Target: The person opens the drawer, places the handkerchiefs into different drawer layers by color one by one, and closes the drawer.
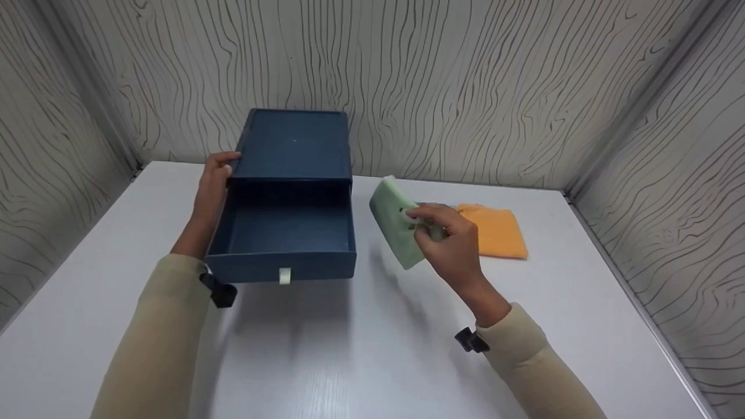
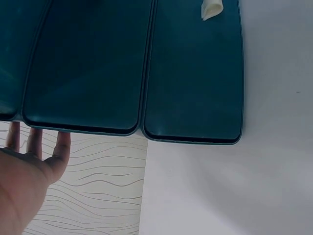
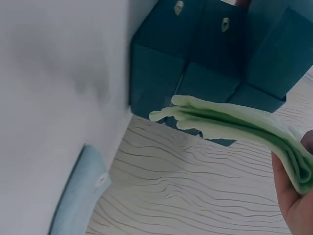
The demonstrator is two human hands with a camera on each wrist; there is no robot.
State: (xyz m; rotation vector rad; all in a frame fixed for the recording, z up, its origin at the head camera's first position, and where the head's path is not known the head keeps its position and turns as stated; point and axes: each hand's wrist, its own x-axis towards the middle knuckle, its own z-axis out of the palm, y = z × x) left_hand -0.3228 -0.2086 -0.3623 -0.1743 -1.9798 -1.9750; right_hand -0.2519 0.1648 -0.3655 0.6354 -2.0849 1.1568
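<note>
A dark blue stacked drawer unit (image 1: 294,145) stands at the back of the white table, its top drawer (image 1: 282,267) pulled out with a bare floor showing. My left hand (image 1: 212,186) is at the unit's left side, fingertips touching near its rear edge; in the left wrist view the fingers (image 2: 62,147) are nearly straight against that edge. To the right of the drawer, my right hand (image 1: 448,244) pinches a folded pale green towel (image 1: 396,224) above the table. Several folded layers of the towel (image 3: 230,122) show in the right wrist view.
An orange folded towel (image 1: 503,233) lies on the white table (image 1: 407,361) beyond my right hand. A light blue folded towel (image 3: 80,196) is beside it, mostly hidden in the head view. Wood-patterned panels (image 1: 430,87) enclose the back and sides.
</note>
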